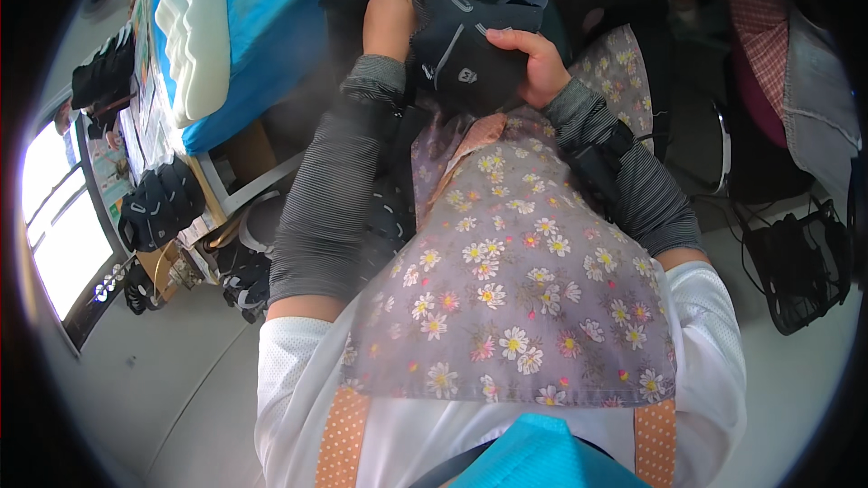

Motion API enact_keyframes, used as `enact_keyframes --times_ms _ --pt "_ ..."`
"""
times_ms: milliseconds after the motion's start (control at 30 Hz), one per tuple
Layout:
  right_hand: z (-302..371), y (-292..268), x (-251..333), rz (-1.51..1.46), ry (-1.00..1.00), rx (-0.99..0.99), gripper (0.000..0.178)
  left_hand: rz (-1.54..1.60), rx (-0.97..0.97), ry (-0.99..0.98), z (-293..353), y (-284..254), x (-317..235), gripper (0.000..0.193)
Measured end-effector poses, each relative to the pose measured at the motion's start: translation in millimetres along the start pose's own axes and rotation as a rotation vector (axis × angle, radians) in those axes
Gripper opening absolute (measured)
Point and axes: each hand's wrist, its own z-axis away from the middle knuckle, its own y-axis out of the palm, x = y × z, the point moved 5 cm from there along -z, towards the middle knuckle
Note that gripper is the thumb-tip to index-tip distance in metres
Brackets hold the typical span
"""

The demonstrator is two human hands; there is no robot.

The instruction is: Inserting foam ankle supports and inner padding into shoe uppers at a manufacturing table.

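A dark navy fabric piece [470, 50] with light grey stripes and a small pale badge is held over my lap, at the top middle. My right hand [541, 65] is closed on its right side, thumb lying on top and the other fingers hidden beneath. At the piece's upper left edge, my left hand [389, 23] is closed, its fingertips turned away among dark material. That dark material is too dim to tell apart from the piece. A floral apron [506, 280] covers my lap below both hands.
White wavy-edged foam blocks [201, 41] lie on a blue-covered table [258, 0] to the left. Stacked dark striped fabric pieces [163, 203] rest on a wooden-edged surface further left. A black plastic basket [797, 267] stands on the floor at right, near a chair leg [724, 149].
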Motion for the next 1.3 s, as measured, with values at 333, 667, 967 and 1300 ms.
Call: enact_keyframes --times_ms 333,667,967,1300 --pt "18 11 -21 -0.061 -0.115 0.054 0.035 0.268 -0.048 -0.096 6 15 14 0.047" --pt "19 8 -12 0.214 -0.126 0.032 0.032 0.858 0.156 -0.353 30 -36 13 0.039" --pt "19 8 -9 0.089 -0.148 0.032 0.027 0.941 0.498 -0.582 90 -59 25 0.027" --pt "-1 3 3 0.040 -0.078 0.082 0.029 0.891 -0.105 -0.121 66 -113 -10 0.019"
